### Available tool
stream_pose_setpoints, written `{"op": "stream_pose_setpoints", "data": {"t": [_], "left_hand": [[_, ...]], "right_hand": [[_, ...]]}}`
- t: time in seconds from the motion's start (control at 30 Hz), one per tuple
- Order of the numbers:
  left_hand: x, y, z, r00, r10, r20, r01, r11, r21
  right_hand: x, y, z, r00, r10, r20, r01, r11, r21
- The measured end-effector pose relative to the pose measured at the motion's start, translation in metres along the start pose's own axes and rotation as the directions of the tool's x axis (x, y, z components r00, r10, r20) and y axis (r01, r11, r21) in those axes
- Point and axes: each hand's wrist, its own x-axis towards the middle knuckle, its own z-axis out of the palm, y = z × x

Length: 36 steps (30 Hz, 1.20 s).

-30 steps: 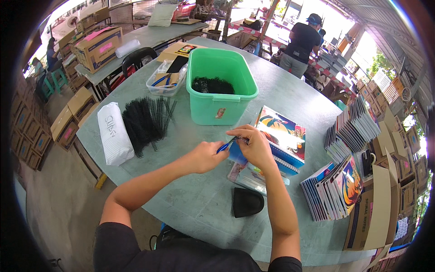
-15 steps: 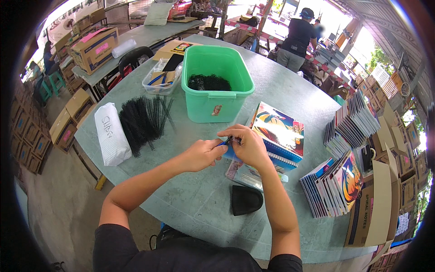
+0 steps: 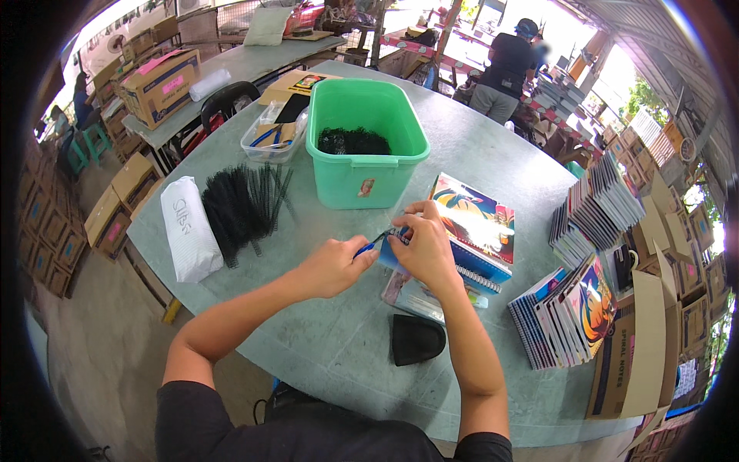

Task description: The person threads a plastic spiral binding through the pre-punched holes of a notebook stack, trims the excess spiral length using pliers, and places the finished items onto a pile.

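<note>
The left hand (image 3: 331,269) was closed around blue-handled metal pliers (image 3: 366,247), in front of the rectangular green plastic tub (image 3: 366,185); the right hand (image 3: 426,243) curled at their tip, its exact pinch unclear. Glossy, colourful spiral-bound notebooks (image 3: 481,223) lay to the tub's front right, thin black coils (image 3: 237,208) to its front left, on the grey-green desk (image 3: 319,339).

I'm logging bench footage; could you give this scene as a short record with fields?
Left hand: holding a blue-handled tool
Right hand: near the tool's tip, beside stacked spiral notebooks
Surface: grey-green table
Ahead: green tub containing black coils
Left side: loose black coils, white wrapped package
Right side: more notebooks
</note>
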Motion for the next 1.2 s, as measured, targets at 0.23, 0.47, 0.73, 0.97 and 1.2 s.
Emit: {"op": "stream_pose_setpoints", "data": {"t": [0.23, 0.47, 0.73, 0.97, 1.2], "left_hand": [[0.004, -0.005, -0.001, 0.901, -0.155, 0.405, 0.412, 0.592, -0.692], [-0.001, -0.019, 0.012, 0.991, -0.056, 0.123, 0.086, 0.963, -0.255], [-0.037, -0.096, 0.022, 0.999, -0.027, -0.045, 0.038, 0.963, 0.267], [-0.009, -0.134, 0.042, 0.997, 0.007, -0.071, 0.022, 0.912, 0.409], [0.033, -0.158, 0.000, 0.889, -0.246, -0.386, 0.392, 0.845, 0.364]], "right_hand": [[-0.003, 0.005, 0.010, 0.996, -0.060, -0.072, 0.055, 0.995, -0.081], [0.045, -0.016, -0.016, 0.924, -0.345, -0.166, 0.324, 0.935, -0.145], [-0.025, 0.010, -0.035, 0.979, -0.121, -0.165, 0.043, 0.910, -0.411], [-0.118, 0.043, 0.014, 0.855, -0.516, -0.045, 0.379, 0.684, -0.624], [-0.086, 0.020, -0.181, 0.683, -0.326, -0.654, -0.100, 0.845, -0.525]]}}
